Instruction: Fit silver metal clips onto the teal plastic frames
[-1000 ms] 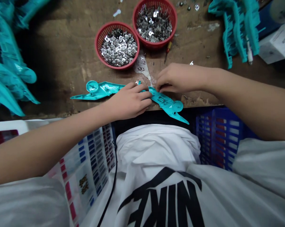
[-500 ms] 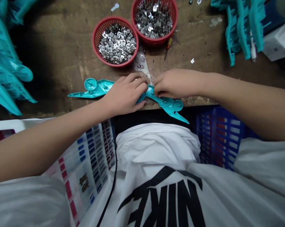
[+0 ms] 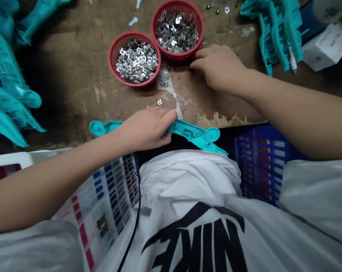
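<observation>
Scarred wooden workbench (image 3: 74,113) runs across your view, its near edge splintered and worn, and at the far left a heap of teal plastic parts (image 3: 6,83) spills onto it. Below that edge on the left sits a white storage box (image 3: 103,200) with rows of blue and red labels, partly blocked by your left forearm, and a black cable (image 3: 134,234) drops down past your white shirt (image 3: 193,234). Your left hand (image 3: 144,130) lies palm down across a long teal plastic piece (image 3: 190,132), which sits along the near edge of the bench, its far-left round end poking out beyond your wrist and its pointed right end overhanging the edge. Your fingers are together over the piece, but your thumb is hidden, so whether you are clamping it cannot be told. Just beyond those fingers a tiny metal clip (image 3: 159,102) sits on the wood, beside a pale worn patch (image 3: 167,85) scattered with more clips. Two red plastic baskets (image 3: 134,59) (image 3: 176,32) full of silver metal clips stand side by side toward the far edge. Your right hand (image 3: 218,68) is just beside the right basket, fingers loosely curled; you can't tell if they pinch anything. Further right are a second teal heap (image 3: 275,34) and a white carton (image 3: 327,47), with a blue plastic crate (image 3: 261,162) below the near edge.
</observation>
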Demonstrator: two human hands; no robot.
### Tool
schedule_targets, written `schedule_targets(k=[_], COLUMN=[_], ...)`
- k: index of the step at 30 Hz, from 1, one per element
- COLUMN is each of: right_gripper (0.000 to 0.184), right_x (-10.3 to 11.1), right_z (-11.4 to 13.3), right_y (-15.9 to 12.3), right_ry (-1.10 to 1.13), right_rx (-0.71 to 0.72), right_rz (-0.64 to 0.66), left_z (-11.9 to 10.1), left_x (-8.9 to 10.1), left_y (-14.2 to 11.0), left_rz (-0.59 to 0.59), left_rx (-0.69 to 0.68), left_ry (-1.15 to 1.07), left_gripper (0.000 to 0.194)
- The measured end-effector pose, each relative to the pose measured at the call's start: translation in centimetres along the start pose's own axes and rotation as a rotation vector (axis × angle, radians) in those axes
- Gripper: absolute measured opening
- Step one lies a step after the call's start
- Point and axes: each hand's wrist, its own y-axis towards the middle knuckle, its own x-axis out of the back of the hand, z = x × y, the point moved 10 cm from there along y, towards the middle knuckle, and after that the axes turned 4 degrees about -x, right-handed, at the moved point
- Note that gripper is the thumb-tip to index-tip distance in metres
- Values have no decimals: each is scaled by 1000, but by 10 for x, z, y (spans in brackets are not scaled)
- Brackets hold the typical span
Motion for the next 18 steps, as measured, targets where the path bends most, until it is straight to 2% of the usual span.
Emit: schedule_targets(k=[2, 5, 8, 10, 14, 16, 18], right_gripper=[63, 59, 62, 68, 92, 100, 97], right_x=[-4, -2, -4, -8, -12, -8, -4], right_z=[5, 15, 19, 18, 8, 2, -5], right_y=[-3, -6, -5, -2, 7, 9, 7], right_ry=[-37, -91, -155, -156, -125, -120, -137], right_rx=[-44, -44, 12, 79, 135, 119, 76], right_rz=[67, 81, 63, 53, 6, -38, -51], left_z=[-17, -39, -45, -33, 15, 36, 51], left_x=[-5, -21, -32, -29, -15, -13, -15], left_y=[-5, -9, -10, -9, -14, -17, -17], left_rz=[31, 104, 145, 84, -138, -196, -206], left_rx=[3, 16, 30, 57, 166, 209, 241], left_ry=[-66, -183, -250, -283, -271, -249, -239], left_gripper=[22, 24, 31, 42, 65, 67, 65])
